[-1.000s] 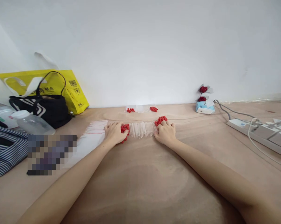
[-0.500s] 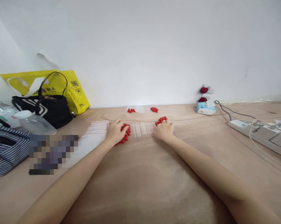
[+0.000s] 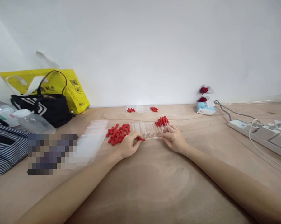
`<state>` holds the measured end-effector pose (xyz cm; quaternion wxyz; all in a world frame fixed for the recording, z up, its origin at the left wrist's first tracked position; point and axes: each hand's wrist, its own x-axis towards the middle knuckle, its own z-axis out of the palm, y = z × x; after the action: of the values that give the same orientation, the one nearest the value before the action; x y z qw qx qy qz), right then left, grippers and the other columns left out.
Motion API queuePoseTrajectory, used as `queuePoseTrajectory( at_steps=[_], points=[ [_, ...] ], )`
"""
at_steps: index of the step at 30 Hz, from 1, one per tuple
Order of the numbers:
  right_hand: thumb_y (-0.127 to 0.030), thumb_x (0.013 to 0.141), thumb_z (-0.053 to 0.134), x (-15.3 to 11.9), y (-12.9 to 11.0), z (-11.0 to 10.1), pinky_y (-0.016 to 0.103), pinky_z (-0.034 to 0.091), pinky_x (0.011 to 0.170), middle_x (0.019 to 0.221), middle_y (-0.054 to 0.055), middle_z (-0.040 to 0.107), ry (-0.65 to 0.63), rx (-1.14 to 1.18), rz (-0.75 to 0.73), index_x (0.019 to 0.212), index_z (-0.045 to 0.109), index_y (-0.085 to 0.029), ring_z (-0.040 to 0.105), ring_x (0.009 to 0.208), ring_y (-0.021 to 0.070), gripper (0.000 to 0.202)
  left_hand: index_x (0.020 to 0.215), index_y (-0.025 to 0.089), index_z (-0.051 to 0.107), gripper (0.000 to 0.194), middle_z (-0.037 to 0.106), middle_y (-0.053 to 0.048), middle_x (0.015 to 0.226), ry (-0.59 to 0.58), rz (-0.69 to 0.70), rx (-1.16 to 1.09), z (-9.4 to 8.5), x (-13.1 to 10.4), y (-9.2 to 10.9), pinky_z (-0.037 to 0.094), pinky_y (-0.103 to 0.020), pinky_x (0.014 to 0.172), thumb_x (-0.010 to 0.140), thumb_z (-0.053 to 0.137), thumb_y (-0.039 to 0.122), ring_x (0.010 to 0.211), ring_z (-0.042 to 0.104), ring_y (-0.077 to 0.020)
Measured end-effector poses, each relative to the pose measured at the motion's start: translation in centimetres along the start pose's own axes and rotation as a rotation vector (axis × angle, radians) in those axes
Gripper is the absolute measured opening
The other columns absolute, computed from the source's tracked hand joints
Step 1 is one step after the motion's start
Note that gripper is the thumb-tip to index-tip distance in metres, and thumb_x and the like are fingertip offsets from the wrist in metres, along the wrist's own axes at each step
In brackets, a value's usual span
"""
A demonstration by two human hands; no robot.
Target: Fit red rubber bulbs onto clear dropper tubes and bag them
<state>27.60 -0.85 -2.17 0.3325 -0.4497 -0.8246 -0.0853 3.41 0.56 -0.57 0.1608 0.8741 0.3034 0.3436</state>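
Well L of the L grip (image 3: 130,144), a yellow printed carrier bag (image 3: 78,93) is standing behind a black fabric bag w/ white stripes (image 3: 53,109); nearer, a translucent white-lidded plastic bottle (image 3: 37,123) is tilting beside a dark-and-white striped fabric bag (image 3: 7,152). Flat clear plastic sleeves w/ red lines (image 3: 95,133) are lying closer on that side. Well R of the R grip (image 3: 175,139), a white power strip (image 3: 247,128) is lying on the brown wooden surface (image 3: 142,186); beyond, a blue-and-white soft pack (image 3: 205,109) is sitting below dark red flowers (image 3: 204,90). Crowding the L grip's far side: a pile of red bulb-shaped caps (image 3: 117,133). Just beyond & between both grips, a row of thin clear tubes (image 3: 142,128) is lying; red-capped tubes (image 3: 163,120) are lying just past the R grip.

L grip is pinching one slim red cap (image 3: 141,139), R grip pinching one thin clear straight tube (image 3: 152,138). Both are pointing end to end, approx. level, between the grips; can't tell if touching.
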Motion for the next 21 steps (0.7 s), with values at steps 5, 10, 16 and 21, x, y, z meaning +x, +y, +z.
queuePoseTrajectory(
  at_steps=[5,10,16,21],
  points=[
    [-0.030,0.080,0.051,-0.2,0.5,0.1,0.032,0.028,0.072,0.083,0.004,0.056,-0.061,0.054,-0.037,0.085,0.067,-0.026,0.045,0.082,0.0164,0.018,0.079,0.018,0.051,0.015,0.061,-0.002,0.080,-0.074,-0.013,0.086,-0.3,-0.5,-0.3,0.045,-0.029,0.072,0.071,0.044,0.007,0.076,0.057,-0.0151],
    [-0.031,0.080,0.052,0.3,-0.3,0.2,0.033,0.027,0.076,0.085,0.004,0.058,-0.105,0.036,-0.040,0.088,0.067,-0.027,0.046,0.084,0.0165,0.018,0.080,0.019,0.054,0.015,0.062,-0.002,0.083,-0.083,0.025,0.276,-0.7,-0.6,0.3,0.037,-0.037,0.084,0.067,0.050,0.013,0.084,0.056,-0.0189],
    [-0.040,0.076,0.055,1.1,-1.9,1.2,0.032,0.029,0.075,0.085,0.004,0.058,-0.123,0.019,0.054,0.086,0.067,-0.026,0.047,0.085,0.0171,0.021,0.094,0.021,0.061,0.024,0.062,-0.007,0.104,-0.032,0.007,0.436,-0.4,-0.6,0.0,0.031,-0.043,0.090,0.076,0.053,0.034,0.104,0.049,-0.0244],
    [-0.033,0.078,0.055,1.3,-2.3,1.8,0.031,0.031,0.074,0.083,0.003,0.057,-0.146,0.103,0.083,0.079,0.066,-0.024,0.047,0.084,0.0164,0.015,0.095,0.023,0.063,0.022,0.055,-0.006,0.118,-0.042,-0.006,0.514,0.2,-0.5,-0.5,0.022,-0.049,0.095,0.080,0.050,0.031,0.114,0.042,-0.0260]
  ],
)
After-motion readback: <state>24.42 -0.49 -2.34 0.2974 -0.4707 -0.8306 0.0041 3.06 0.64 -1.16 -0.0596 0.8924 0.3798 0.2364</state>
